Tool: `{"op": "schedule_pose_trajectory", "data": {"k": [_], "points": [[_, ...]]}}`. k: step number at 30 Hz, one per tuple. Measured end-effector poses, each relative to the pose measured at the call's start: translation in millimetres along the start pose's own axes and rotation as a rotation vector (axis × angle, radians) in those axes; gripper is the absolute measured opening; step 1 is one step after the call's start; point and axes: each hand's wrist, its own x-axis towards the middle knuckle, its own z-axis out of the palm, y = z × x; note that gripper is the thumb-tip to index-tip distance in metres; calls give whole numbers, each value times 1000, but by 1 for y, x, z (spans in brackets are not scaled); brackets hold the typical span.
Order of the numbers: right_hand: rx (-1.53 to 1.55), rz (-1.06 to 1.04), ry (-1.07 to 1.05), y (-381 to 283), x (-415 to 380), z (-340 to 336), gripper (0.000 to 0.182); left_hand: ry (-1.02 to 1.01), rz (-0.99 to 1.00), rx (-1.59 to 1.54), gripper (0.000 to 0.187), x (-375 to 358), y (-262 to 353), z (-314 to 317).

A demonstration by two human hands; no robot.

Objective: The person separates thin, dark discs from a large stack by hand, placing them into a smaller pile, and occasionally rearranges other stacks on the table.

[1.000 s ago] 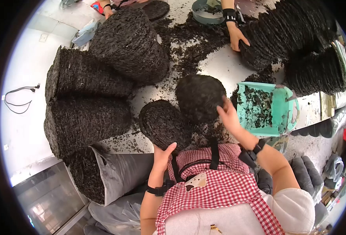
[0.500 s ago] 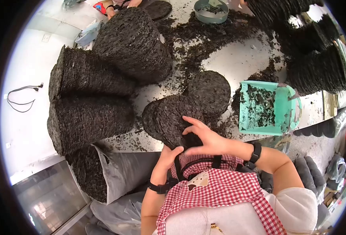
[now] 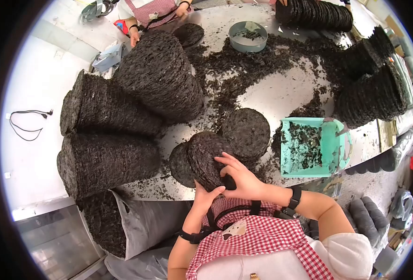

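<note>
A short stack of dark round sheets (image 3: 207,156) is tilted up at the table's near edge, between my hands. My left hand (image 3: 205,197) grips its lower edge, most of its fingers hidden behind the stack. Curled over the right side of the stack is my right hand (image 3: 243,179), with its thumb near my left thumb. Another dark disc (image 3: 180,164) lies just left of the held stack, partly covered by it. Behind and to the right lies a round dark pile (image 3: 246,132).
Tall dark stacks (image 3: 115,161) stand at the left, beside a grey bag (image 3: 152,219). A green basket (image 3: 304,175) with dark flakes is at the right. Farther back are a round sieve (image 3: 248,45), loose flakes, more stacks (image 3: 374,95) and a co-worker (image 3: 152,11).
The view has tilted up, so the table sits lower in the picture. The held stack is turned more upright and shifted right, showing more of the disc at its left.
</note>
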Motion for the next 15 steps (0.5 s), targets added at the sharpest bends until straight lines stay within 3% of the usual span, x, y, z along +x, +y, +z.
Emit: {"op": "schedule_pose_trajectory", "data": {"k": [3,5,7,10,11,13,14,15], "points": [[397,57,-46,8,0,-4,51,9,-41,-4,81,-2,3,-4],[464,83,-110,18,-2,-22,44,0,-57,-82,81,-4,3,-11],[909,302,22,33,-9,-23,39,7,-41,-108,81,-6,2,-15],[352,561,394,99,-26,-26,42,111,-55,-10,82,-14,10,-15],[273,489,633,138,-35,-13,50,133,-60,-11,82,-15,10,-16],[-268,625,772,146,-39,-15,59,109,-30,12,84,-13,6,-17],[-222,579,753,146,-45,-12,66,102,-15,44,84,-10,1,-18],[-161,483,693,123,-41,-14,63,100,-10,79,85,-12,-2,-19]]}}
